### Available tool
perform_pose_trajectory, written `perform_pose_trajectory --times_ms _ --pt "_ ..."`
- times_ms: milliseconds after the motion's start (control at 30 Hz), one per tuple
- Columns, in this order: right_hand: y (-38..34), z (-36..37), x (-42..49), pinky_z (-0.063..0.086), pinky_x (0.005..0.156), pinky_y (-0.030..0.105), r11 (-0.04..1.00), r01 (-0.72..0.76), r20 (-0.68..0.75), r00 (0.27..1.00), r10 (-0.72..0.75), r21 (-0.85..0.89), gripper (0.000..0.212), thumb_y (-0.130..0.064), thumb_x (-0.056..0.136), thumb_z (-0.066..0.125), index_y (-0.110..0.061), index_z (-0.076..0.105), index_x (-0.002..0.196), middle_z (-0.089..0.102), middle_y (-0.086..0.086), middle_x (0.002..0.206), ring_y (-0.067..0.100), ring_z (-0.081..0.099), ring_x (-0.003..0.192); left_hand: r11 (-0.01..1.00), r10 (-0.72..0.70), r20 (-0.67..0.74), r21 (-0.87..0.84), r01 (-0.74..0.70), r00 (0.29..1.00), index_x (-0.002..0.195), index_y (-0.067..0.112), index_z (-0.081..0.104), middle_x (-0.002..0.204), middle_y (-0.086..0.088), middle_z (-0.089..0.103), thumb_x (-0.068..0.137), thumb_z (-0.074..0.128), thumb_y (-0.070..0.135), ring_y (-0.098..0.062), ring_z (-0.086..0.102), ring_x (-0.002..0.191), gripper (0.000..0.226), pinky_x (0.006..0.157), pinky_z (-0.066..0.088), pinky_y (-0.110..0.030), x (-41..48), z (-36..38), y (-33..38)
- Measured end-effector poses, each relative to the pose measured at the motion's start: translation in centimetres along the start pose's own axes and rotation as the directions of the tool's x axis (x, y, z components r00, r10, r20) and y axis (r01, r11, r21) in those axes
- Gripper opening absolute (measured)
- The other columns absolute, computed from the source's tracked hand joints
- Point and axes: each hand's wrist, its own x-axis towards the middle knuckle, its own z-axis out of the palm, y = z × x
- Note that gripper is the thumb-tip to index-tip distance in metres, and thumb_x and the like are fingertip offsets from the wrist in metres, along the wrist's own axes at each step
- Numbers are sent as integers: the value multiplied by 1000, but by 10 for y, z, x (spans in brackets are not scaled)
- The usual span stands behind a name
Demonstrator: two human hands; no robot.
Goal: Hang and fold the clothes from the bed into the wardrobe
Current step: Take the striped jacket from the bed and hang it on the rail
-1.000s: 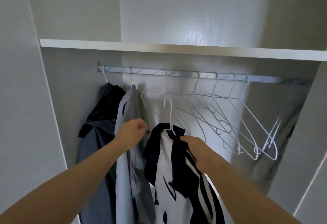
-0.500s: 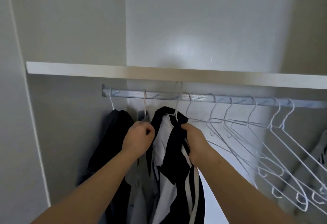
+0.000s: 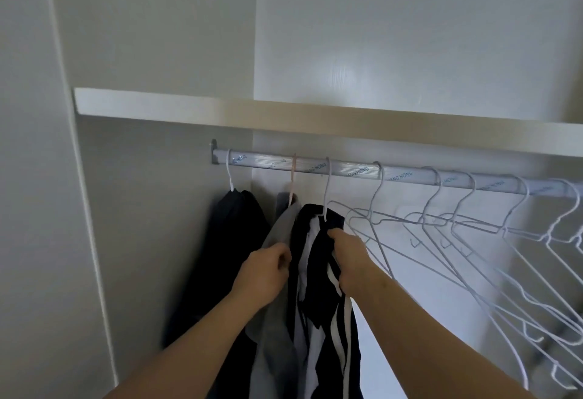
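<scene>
Head view: your right hand (image 3: 350, 256) is curled round the dark shoulder of the striped top (image 3: 318, 297), just under its hanger hook (image 3: 326, 187). Your left hand (image 3: 265, 272) has its fingers curled in on the top's left edge, right against the grey garment (image 3: 282, 228); exactly how much cloth it pinches is hidden. The hook sits over the rail (image 3: 347, 171), so the top hangs in the wardrobe, third from the left after the dark garment (image 3: 233, 241) and the grey one. To finish well, I'd say: check the hook is fully over the rail, square both shoulders on the wire, let go slowly so nothing slides off, and keep your right arm out of the empty hangers (image 3: 441, 218) beside it, they tangle easily. Materials: the top looks like soft, limp knit, black with white panels and stripes, and the grey one is matte. The hangers are thin white coated wire, the rail is ribbed metal under printed film, and the shelf (image 3: 220, 111) above has a smooth pale laminate edge.
</scene>
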Motion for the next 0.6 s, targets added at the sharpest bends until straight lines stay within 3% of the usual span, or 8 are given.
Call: perform_pose_trajectory --times_ms 133,200,300,400,500,600 --pt "4 11 10 45 63 29 995 71 -18 997 -72 -67 19 -15 91 47 0 59 91 57 14 81 27 55 72 983 -47 -51 -178 37 998 93 24 60 75 3 58 88 49 6 -7 55 65 21 54 39 -9 -4 4 -8" --pt "11 16 11 52 76 38 983 125 -17 992 -128 -133 24 -19 94 46 0 58 102 61 17 89 31 61 84 967 -81 -107 -249 52 991 90 25 61 70 8 56 86 49 1 1 50 59 27 52 37 -2 -7 7 -10" --pt "20 20 13 51 88 44 941 209 4 976 -216 -267 30 -21 97 43 -2 53 117 62 17 104 32 61 96 948 -151 -185 -307 89 971 99 15 66 82 7 61 85 48 -3 -2 53 67 29 58 36 0 -9 9 -12" --pt "28 20 11 53 75 33 921 246 71 969 -235 -301 25 -14 95 45 -7 49 118 60 7 94 22 59 85 938 -205 -213 -323 129 955 101 15 66 87 5 61 85 47 -2 -6 54 71 31 60 34 -6 -10 9 -13" --pt "36 19 7 50 63 24 916 245 120 969 -218 -317 29 -8 94 44 -11 46 123 56 1 89 16 57 77 930 -220 -189 -336 147 957 103 17 65 88 5 60 87 46 -1 -3 53 71 31 58 36 1 -11 9 -12" --pt "43 18 1 53 67 27 906 255 141 965 -219 -338 33 -10 94 45 -12 44 127 58 5 96 20 60 83 914 -244 -154 -366 174 958 103 21 64 89 7 60 91 46 5 -2 53 74 28 59 37 1 -14 10 -12"
